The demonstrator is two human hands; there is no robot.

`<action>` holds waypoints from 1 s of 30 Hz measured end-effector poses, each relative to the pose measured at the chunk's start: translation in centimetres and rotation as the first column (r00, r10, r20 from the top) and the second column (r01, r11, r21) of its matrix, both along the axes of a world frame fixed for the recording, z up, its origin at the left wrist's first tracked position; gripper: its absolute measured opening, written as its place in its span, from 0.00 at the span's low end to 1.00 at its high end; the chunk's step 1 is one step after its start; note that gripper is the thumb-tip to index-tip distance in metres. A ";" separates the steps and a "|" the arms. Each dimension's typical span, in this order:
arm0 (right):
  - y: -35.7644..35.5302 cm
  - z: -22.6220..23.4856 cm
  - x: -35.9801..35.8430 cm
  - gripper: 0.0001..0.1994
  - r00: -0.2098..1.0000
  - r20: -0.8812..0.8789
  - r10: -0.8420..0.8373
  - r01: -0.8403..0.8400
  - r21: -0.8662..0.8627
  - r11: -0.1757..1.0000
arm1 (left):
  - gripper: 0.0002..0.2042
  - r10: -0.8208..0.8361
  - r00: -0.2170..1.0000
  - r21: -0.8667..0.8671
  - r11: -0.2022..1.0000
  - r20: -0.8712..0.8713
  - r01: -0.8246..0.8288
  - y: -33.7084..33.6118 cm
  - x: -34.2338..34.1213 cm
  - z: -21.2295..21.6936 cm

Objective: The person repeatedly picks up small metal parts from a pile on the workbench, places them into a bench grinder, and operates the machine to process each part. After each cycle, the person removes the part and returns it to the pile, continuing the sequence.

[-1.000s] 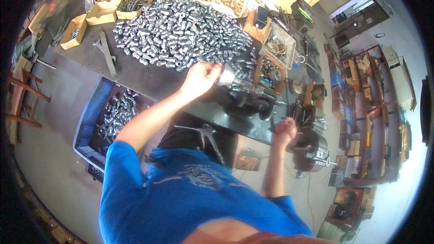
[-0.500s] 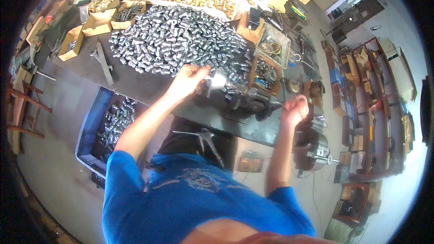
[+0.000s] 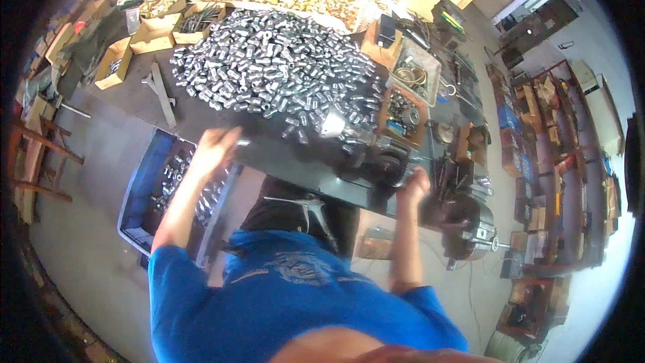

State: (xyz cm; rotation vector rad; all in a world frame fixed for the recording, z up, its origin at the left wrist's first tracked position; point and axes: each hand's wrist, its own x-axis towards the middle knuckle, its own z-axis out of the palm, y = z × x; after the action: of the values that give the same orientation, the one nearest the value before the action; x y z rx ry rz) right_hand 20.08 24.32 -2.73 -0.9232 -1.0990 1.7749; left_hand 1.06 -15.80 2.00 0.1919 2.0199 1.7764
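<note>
One small metal piece, blurred, seems pinched in the left hand, which has swung from the heap of silver fittings to above the blue bin at near left. Right hand stays closed on the bench machine; what it grips I cannot tell.

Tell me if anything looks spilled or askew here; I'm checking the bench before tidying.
The heap of silver metal sleeves lies loose on the dark workbench, with strays scattered toward the front edge near the left hand. A large wrench lies at a slant beside the heap. Nothing looks damaged.
</note>
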 end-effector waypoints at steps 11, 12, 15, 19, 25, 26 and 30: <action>0.5 -1.0 0.9 0.08 0.998 -0.021 0.051 -0.051 -0.002 0.999 | 0.10 -0.145 0.847 -0.778 0.497 -0.512 -0.385 -12.0 1.6 -8.0; 0.5 -0.9 0.9 0.07 0.999 -0.017 0.048 -0.048 -0.004 0.999 | 0.09 -0.131 0.819 -0.681 0.635 -0.559 -0.363 -9.2 1.6 -5.5; 0.4 -0.6 0.9 0.07 0.998 -0.012 0.055 -0.055 0.010 0.998 | 0.10 -0.209 0.691 -0.479 0.849 -0.692 -0.222 -0.6 1.7 -1.7; 0.3 -0.4 0.9 0.07 0.999 -0.007 0.043 -0.042 0.061 0.997 | 0.13 -0.454 0.575 -0.629 0.765 -0.681 -0.141 7.7 1.1 -1.0; -0.9 0.6 0.8 0.07 0.997 -0.034 0.072 -0.069 0.062 0.996 | 0.12 -0.509 0.374 -0.592 0.792 -0.775 -0.149 9.3 -0.6 -5.1; -0.8 0.5 0.9 0.06 0.997 -0.027 0.071 -0.069 0.062 0.996 | 0.12 -0.461 0.421 -0.557 0.820 -0.781 -0.135 9.0 -0.3 -4.5; -0.4 0.2 1.1 0.06 0.995 0.010 0.097 -0.097 0.060 0.993 | 0.10 -0.169 0.950 0.115 0.972 -0.263 0.205 8.1 -0.8 -3.0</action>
State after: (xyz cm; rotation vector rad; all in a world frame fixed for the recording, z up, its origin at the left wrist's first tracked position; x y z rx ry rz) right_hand 21.15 23.92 -2.49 -0.8527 -1.2136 1.8074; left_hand 0.25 -7.73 -1.01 0.6629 1.9652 1.8489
